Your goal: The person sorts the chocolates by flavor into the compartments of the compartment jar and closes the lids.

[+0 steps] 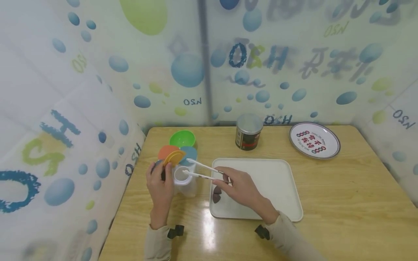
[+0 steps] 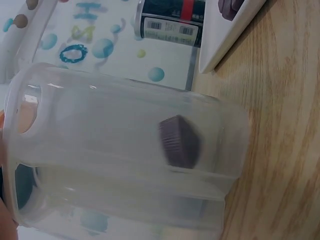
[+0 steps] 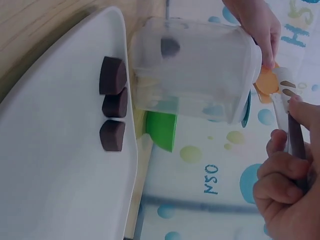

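Note:
My left hand [image 1: 160, 183] pinches a raised orange lid [image 1: 174, 157] of a clear plastic container [image 1: 186, 187] with several coloured lids. One round opening of it is uncovered. In my right hand [image 1: 240, 186] is a pair of tongs [image 1: 204, 177] with white tips, spread apart and with nothing between them, right at that opening. Through the wall in the left wrist view, a dark brown chocolate-like piece [image 2: 180, 142] shows blurred inside the container, off its bottom. Three similar dark pieces [image 3: 112, 135] lie along the near edge of the white tray [image 3: 60, 165] in the right wrist view.
Behind the container stands a green bowl [image 1: 183, 139]. An open tin can [image 1: 249, 132] is beyond the tray, and a white plate with red characters [image 1: 314, 140] lies at the back right. Patterned walls [image 1: 107, 90] border the wooden table [image 1: 352, 192].

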{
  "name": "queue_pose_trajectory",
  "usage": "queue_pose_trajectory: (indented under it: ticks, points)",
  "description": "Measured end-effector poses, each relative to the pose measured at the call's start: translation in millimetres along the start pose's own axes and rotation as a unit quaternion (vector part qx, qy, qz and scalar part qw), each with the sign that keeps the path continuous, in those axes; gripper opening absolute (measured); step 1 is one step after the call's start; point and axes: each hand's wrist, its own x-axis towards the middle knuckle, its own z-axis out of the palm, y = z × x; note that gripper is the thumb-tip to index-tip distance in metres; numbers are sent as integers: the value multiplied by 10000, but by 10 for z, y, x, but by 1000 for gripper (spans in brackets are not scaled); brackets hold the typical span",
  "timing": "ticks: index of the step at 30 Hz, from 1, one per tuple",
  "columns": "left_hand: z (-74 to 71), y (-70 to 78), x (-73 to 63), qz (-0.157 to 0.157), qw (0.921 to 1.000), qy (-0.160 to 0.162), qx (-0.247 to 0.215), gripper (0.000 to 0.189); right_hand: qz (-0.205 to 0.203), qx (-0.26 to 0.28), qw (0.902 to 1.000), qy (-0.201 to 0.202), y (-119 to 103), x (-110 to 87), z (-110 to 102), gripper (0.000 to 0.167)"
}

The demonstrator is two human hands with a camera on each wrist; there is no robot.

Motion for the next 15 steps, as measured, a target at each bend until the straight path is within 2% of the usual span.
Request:
queue_pose_trajectory:
  ticks: [5, 10, 15]
  points:
    - [6, -3, -5, 16, 10000, 60, -22, 13, 340, 16, 9994, 9, 111, -94, -102, 37]
    - [5, 0, 3, -78, 10000, -14, -13, 15, 737, -221, 9970, -38, 290, -242, -154, 36]
    - [5, 7, 7, -13, 10000, 8, -45, 15, 1017, -465, 9935, -204, 457, -395, -159, 35]
